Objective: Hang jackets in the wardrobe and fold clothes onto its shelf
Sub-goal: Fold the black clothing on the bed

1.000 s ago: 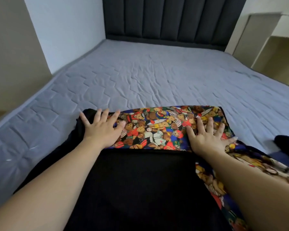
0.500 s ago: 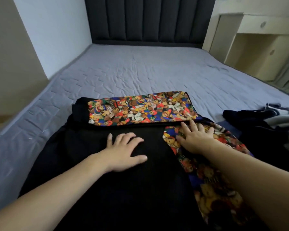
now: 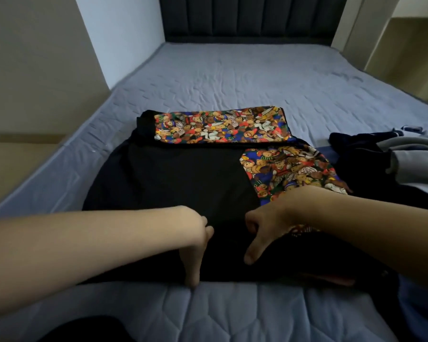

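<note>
Black garment with teddy-bear print panels [image 3: 183, 183] spread flat on the bed [image 3: 245, 77], centre of frame. Long axis running from lower edge toward upper centre; far end already folded over, print strip crossing the width. Near hem at lower centre, directly under both hands. Left hand [image 3: 195, 243] at lower centre-left, fingers pointing down onto the hem edge; grip state cannot be told, fingertips hidden against dark cloth. Right hand [image 3: 262, 233] just right of it, fingers curled downward, thumb extended; closure on cloth likewise not discernible. Both hands equally near the hem. Probable next step: lift hem, carry toward upper frame. Pile of other clothes [image 3: 393, 156] at right.
</note>
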Demonstrator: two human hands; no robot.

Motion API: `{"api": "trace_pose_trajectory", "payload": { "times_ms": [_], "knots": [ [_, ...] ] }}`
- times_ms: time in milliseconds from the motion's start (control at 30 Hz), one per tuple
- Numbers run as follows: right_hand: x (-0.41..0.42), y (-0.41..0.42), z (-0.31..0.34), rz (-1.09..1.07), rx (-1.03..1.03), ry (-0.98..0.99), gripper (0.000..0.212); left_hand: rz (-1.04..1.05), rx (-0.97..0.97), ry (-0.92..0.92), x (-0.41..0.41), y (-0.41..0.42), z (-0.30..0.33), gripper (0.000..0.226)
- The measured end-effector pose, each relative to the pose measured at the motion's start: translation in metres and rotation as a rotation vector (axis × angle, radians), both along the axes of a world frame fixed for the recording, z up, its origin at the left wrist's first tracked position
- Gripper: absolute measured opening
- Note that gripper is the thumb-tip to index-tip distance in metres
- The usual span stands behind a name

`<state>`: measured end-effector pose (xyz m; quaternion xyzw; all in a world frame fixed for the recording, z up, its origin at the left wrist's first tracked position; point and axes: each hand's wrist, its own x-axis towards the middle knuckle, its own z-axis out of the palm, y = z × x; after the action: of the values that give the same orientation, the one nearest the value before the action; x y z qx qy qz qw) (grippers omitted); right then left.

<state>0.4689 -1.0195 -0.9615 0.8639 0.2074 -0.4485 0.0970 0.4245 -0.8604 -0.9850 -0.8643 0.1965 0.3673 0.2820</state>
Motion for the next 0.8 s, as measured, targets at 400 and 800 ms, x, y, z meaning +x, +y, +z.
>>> {"api": "trace_pose_trajectory", "payload": {
  "times_ms": [400,800],
  "knots": [
    [0.026,0.021,0.018,0.143,-0.031,-0.383,0.041,0.266,-0.175,-0.182,0.069,0.037,0.034,0.031],
    [0.122,0.032,0.084,-0.117,-0.604,-0.541,0.027,0.497,0.169,-0.484,0.145,0.091,0.081,0.033]
  ]
}}
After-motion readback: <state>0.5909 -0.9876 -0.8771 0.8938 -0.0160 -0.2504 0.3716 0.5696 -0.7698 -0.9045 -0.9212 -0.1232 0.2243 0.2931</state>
